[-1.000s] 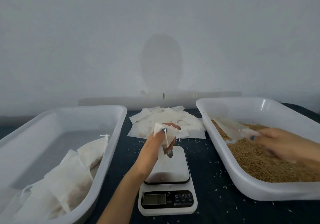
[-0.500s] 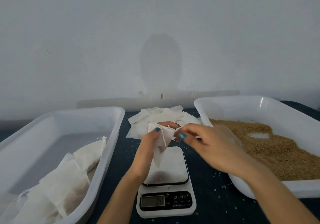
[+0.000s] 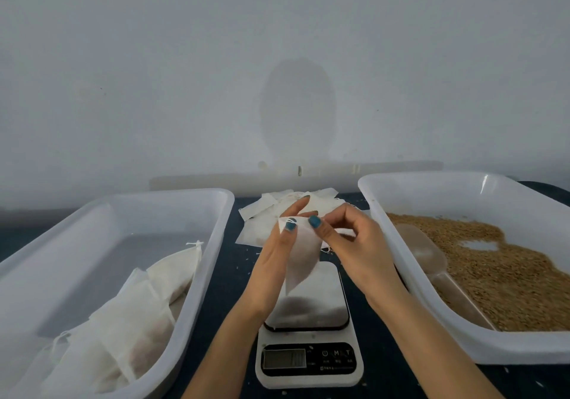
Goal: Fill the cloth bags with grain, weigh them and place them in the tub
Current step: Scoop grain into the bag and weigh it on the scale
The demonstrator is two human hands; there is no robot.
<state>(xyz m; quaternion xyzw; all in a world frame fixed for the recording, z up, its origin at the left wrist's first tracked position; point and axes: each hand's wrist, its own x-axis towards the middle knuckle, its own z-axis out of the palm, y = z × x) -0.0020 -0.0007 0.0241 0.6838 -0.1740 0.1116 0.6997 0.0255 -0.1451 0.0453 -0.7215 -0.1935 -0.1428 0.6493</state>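
Just above the scale [image 3: 320, 306] marked M and T, one cloth bag [image 3: 300, 257], pinched by left hand [image 3: 271, 263] and right hand [image 3: 354, 244].

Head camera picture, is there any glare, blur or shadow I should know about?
Head view: soft and hazy overall; an oval shadow falls on the wall; a glare streak marks the far rim of the grain tub; the scale display is unreadable.
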